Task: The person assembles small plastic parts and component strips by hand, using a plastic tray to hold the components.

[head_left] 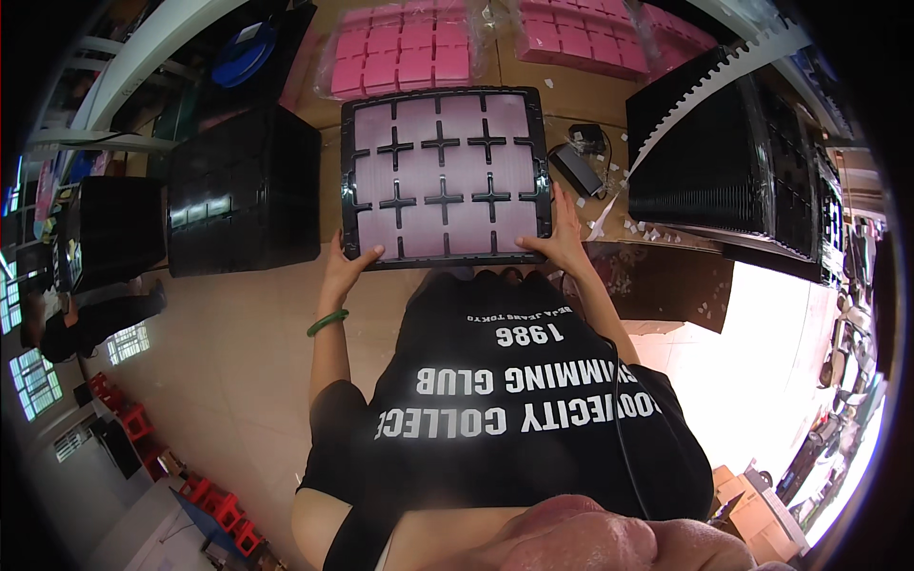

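Between my two hands is a black plastic tray (pixel 349 205) with cross-shaped ribs. Pale pink material (pixel 441 238) fills the spaces around those ribs. My left hand (pixel 348 265) grips the near left corner, its thumb along the near rim and its other fingers against the side. At the opposite near corner, my right hand (pixel 560 238) holds on in a similar way, thumb on the rim and fingers up the right side. Whatever lies beneath the tray is hidden by it.
Pink foam blocks (pixel 405 52) in clear film lie behind the tray, with more pink blocks (pixel 583 40) farther right. Stacked black trays (pixel 245 195) stand at left, and another wrapped stack (pixel 705 157) at right. A black power adapter (pixel 577 169) and a toothed white strip (pixel 709 93) are near the right stack.
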`<state>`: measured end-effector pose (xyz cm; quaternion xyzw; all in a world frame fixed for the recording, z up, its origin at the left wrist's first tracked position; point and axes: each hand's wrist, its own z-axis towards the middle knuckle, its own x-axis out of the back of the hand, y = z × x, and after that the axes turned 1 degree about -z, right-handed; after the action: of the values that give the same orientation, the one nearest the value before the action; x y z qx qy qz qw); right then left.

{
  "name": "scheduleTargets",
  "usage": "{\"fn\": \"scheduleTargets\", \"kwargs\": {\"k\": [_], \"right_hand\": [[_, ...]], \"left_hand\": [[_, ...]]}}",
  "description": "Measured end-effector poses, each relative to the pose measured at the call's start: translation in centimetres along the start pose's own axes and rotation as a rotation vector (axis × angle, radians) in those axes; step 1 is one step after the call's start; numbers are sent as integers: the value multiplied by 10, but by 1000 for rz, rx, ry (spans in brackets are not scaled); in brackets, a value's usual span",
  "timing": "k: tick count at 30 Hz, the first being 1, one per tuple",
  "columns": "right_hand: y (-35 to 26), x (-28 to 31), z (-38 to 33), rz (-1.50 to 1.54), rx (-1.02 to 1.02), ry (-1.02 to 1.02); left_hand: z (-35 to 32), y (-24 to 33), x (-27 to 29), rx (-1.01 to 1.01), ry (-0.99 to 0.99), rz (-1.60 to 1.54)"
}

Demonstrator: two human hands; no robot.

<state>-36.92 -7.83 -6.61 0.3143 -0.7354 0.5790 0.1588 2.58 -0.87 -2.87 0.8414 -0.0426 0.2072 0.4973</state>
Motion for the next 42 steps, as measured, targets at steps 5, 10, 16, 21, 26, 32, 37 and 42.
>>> {"fn": "scheduleTargets", "kwargs": {"k": [5, 10, 16, 21, 26, 32, 37, 42], "right_hand": [[-25, 15, -9, -220, 12, 10], [-12, 35, -12, -55, 107, 169], [-26, 37, -11, 42, 121, 342], [-38, 34, -16, 78, 191, 321], [-42, 52, -26, 56, 228, 329], [-37, 48, -27, 53, 260, 333], [-54, 47, -30, 68, 279, 286], [-57, 58, -36, 76, 233, 291]], "left_hand": [[11, -16, 10, 16, -85, 13], [23, -27, 6, -240, 142, 220], [21, -3, 16, -115, 339, -24], [-36, 105, 34, -220, 152, -665], [-154, 228, 122, -632, 487, -192], [-133, 234, 132, -849, 749, 413], [5, 102, 115, -726, 904, 896], [61, 19, 101, -580, 904, 840]]}}
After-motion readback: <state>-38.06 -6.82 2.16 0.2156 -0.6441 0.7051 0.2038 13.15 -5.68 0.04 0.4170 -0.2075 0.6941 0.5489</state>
